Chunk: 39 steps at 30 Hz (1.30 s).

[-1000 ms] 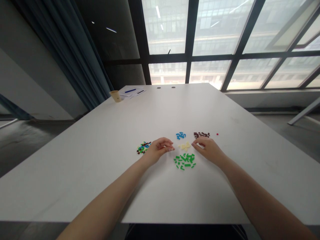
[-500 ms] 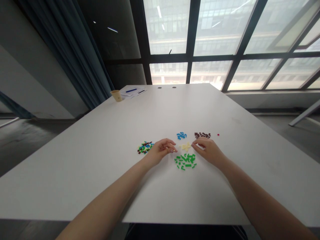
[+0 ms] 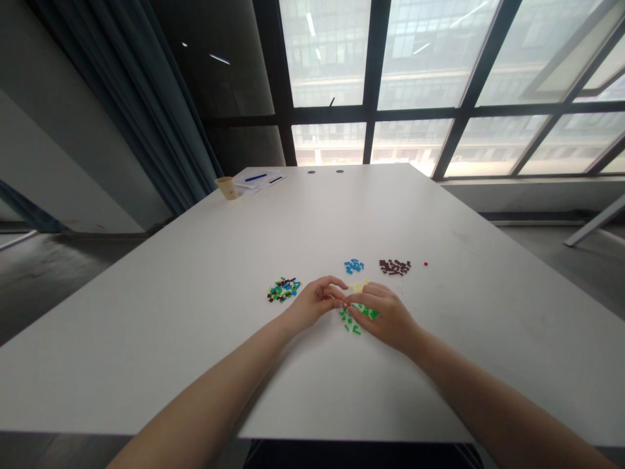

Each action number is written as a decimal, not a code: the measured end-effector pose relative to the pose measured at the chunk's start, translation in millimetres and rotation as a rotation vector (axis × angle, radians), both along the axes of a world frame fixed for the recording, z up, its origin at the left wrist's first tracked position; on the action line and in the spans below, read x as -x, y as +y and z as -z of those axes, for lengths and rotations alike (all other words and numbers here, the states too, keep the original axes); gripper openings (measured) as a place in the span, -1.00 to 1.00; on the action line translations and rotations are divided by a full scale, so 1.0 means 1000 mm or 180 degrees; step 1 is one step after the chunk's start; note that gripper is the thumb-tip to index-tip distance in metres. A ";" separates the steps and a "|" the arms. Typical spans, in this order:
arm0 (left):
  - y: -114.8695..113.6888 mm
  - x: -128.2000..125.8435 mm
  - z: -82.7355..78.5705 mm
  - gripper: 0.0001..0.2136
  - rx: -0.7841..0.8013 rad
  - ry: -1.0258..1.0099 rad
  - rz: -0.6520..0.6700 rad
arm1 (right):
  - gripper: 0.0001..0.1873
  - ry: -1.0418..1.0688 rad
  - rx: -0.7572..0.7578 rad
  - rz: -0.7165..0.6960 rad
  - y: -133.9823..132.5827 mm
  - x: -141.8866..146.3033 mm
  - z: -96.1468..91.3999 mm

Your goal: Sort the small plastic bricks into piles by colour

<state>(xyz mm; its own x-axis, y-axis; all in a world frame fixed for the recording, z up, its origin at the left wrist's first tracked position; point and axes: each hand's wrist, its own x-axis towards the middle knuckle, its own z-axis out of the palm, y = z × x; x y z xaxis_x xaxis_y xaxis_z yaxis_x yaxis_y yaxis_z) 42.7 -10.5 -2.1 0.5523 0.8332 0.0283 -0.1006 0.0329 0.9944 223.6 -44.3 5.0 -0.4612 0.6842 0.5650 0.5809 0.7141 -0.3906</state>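
My left hand (image 3: 316, 303) is curled, with thumb and index finger pinching a small pale yellow brick at their tips. My right hand (image 3: 383, 312) meets it there, its thumb and fingers closed at the same spot; what they grip is too small to make out. Under the right hand lies a spread of green bricks (image 3: 352, 330), partly covered. Just behind that hand a pile of pale yellow bricks (image 3: 358, 286) shows in part. Beyond are blue bricks (image 3: 354, 266) and dark brown bricks (image 3: 394, 266). To the left of my left hand sits a mixed-colour pile of bricks (image 3: 283, 290).
One red brick (image 3: 426, 264) lies alone right of the brown ones. At the white table's (image 3: 205, 273) far left stand a paper cup (image 3: 227, 188) and papers (image 3: 249, 183) with a blue pen (image 3: 256, 177) on them. Windows rise behind the table.
My right hand has moved left and nearer from the yellow pile to my left fingertips, now covering part of the green bricks. My left hand has shifted only slightly.
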 end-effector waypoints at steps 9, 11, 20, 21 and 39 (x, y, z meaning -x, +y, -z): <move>-0.003 -0.002 -0.001 -0.73 0.0030 0.0059 -0.0015 | -0.85 -0.0078 0.0100 0.0046 0.002 -0.002 -0.001; -0.002 -0.002 -0.002 -0.73 -0.0050 0.0154 -0.0133 | -0.85 0.0051 0.0153 0.0228 0.008 -0.012 -0.003; 0.014 0.018 -0.004 -0.74 -0.0486 0.0546 -0.0820 | -0.83 -0.0533 0.0856 0.1128 0.041 -0.056 0.020; 0.017 0.022 -0.004 -0.74 -0.0524 0.0569 -0.0916 | -0.82 -0.0622 0.0906 0.1132 0.041 -0.054 0.022; 0.054 0.107 -0.019 -0.81 -0.0913 0.3096 -0.1954 | -0.78 -0.0250 0.0868 0.1365 0.046 -0.072 0.021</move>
<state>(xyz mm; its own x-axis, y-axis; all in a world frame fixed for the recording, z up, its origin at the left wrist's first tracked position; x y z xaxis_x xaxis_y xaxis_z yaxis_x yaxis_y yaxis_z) -64.6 43.9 17.1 -0.0449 0.9979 0.0463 0.7805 0.0061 0.6251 295.5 1.3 -15.6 -0.1405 0.9388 0.3144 0.8343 0.2832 -0.4729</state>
